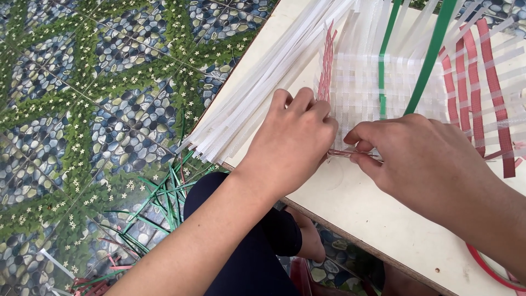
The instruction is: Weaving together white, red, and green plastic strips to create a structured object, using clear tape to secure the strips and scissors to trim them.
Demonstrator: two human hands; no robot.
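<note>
Head view: my right hand [424, 159] pinches the red strip [350, 154], axis left-right along the woven mat [361, 87] edge; my left hand [293, 140], curled, presses beside it.

A home craft spot, it seems — a low pale bench [383, 219] set over a floor [82, 109] tiled in a pebble-and-flower pattern, with white plastic strips [246, 109] piled on top and green offcuts [159, 203] scattered on the floor below.
</note>
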